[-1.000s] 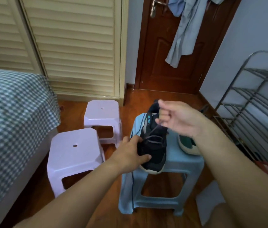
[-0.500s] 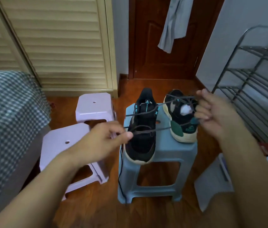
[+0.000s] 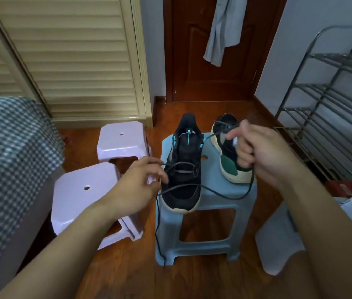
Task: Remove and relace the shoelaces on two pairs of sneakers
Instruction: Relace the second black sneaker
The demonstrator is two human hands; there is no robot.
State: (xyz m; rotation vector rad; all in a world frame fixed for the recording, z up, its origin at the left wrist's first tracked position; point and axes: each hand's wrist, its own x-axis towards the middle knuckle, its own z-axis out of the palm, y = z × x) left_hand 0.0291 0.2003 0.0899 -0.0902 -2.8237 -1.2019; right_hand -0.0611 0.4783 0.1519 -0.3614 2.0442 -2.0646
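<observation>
Black knit sneaker with teal lace loops [image 3: 182, 167] sits toe-toward-me on the pale blue plastic stool [image 3: 211, 203], second sneaker with the green toe patch [image 3: 228, 167] right beside it. Looks like the unlacing step: upper eyelets are bare, only the bottom crossings are threaded. Left hand [image 3: 140, 186] pinches the dark grey shoelace [image 3: 194, 186] at the shoe's left edge, right hand [image 3: 257, 152] curls round the other run, lifted over the second shoe. Next move, I'd guess: draw the slack out of those last eyelets without dragging the shoe off
</observation>
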